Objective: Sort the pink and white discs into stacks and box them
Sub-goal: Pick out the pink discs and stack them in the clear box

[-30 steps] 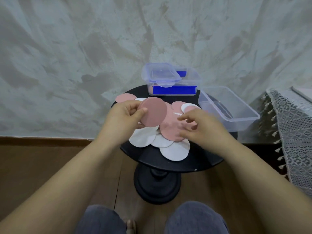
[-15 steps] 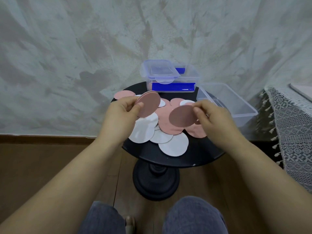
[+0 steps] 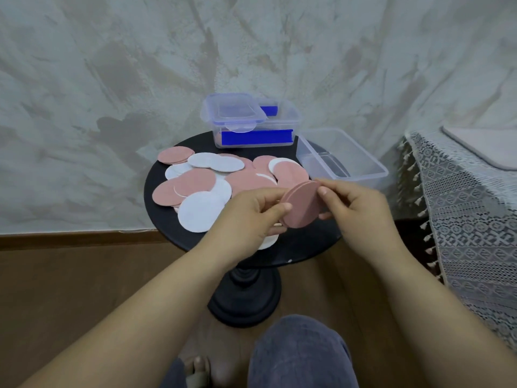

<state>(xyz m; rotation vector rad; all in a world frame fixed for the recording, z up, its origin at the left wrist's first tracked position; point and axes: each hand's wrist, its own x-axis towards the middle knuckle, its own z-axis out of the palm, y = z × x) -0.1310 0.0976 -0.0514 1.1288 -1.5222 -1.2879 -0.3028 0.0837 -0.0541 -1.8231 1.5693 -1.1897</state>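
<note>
We are holding a thin stack of pink discs (image 3: 303,204) on edge between our two hands, above the near side of the bench. Our left hand (image 3: 251,214) is pinching the stack's left rim, with the thumb on the face turned toward us and the fingers curled behind. Our right hand (image 3: 355,208) is gripping the opposite rim, with the thumb near the top edge and the fingers curled under the lower right.

Beyond the left hand and off to its left, the loose discs (image 3: 195,182) are lying in an overlapping heap, pink and white mixed. One large white disc (image 3: 200,211) is lying just left of that hand's knuckles. All of this is resting on the round black bench (image 3: 307,245).

Just past the right hand, an open clear box (image 3: 361,175) is sitting at the bench's edge. Farther off, beyond both hands, a lidded box (image 3: 251,134) with blue inside is standing. To the right of the right hand, well apart, a lace cloth (image 3: 461,219) is hanging.
</note>
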